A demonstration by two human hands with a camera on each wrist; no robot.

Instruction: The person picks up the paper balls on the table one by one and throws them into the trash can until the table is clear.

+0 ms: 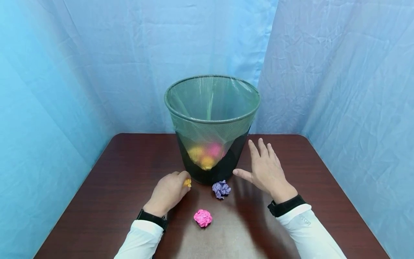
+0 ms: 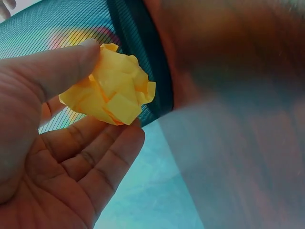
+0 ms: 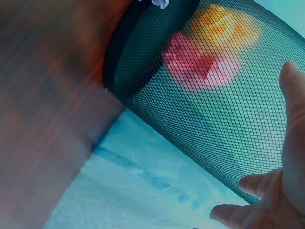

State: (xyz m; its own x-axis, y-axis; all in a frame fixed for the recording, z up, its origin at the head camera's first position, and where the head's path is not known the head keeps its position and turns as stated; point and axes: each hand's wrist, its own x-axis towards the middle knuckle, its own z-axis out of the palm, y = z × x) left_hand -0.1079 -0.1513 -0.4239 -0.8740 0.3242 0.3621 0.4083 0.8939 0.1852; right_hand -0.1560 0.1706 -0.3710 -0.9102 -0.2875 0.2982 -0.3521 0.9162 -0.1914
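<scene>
Head view: left hand (image 1: 169,190) pinches yellow paper (image 1: 187,182); right sleeve (image 1: 311,232) perhaps lettered.

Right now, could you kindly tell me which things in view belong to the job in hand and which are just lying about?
Apparently the job's:
crumpled yellow paper ball, pinched by the left hand
crumpled purple paper ball
crumpled pink paper ball
round dark mesh wastebasket
translucent plastic liner

Just surroundings:
dark reddish-brown table
blue fabric curtains
two black wristbands
</scene>
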